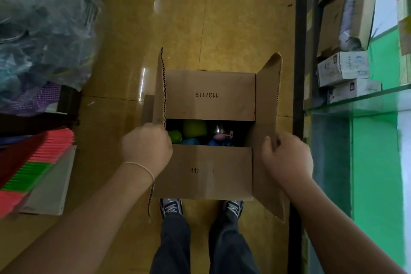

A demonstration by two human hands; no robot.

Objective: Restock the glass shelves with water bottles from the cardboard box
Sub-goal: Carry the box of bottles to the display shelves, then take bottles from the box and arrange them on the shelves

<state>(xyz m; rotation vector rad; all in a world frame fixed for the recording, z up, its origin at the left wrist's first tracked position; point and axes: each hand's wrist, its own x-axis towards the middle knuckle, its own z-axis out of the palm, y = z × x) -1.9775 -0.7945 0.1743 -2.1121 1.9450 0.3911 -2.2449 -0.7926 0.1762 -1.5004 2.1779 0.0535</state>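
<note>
- I see the cardboard box on the tiled floor, straight below me and just ahead of my shoes.
- My left grip is curled round the edge of the left side flap, which stands upright.
- My right grip pinches the right side flap, thumb on the inner face, fingers wrapped behind it; that flap leans outward.
- The far flap and the near flap lie nearly flat over the opening, leaving a dark gap between them.
- Through that gap I make out the water bottles: green tops on the left, blue and a pink one further right. I cannot count them.
- The glass shelf juts out at my right, against a green wall, well apart from the box, with small white cartons stacked behind it.
- A thin string bracelet circles my left wrist.
- At my left sit a heap of clear plastic bags and stacks of pink and green folders.
</note>
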